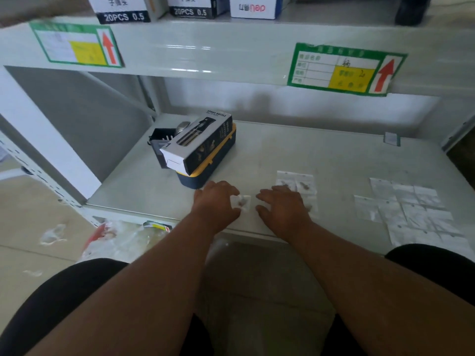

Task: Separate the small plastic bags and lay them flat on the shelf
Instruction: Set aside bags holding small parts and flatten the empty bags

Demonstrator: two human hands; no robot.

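Observation:
My left hand (215,202) rests near the front edge of the grey shelf (334,155) and pinches a small clear plastic bag (242,201) with something brown inside. My right hand (282,208) lies just right of it, fingers spread, resting on a few small bags (298,182) that hold brown bits. Farther right, several small bags (411,209) lie flat side by side in rows on the shelf.
A black spray-bottle carton (198,141) lies on a blue and yellow box (208,173) at the left of the shelf, with a black holder (160,140) behind it. An upper shelf beam (231,51) with green labels hangs overhead. Crumpled plastic (123,237) lies on the floor at the left.

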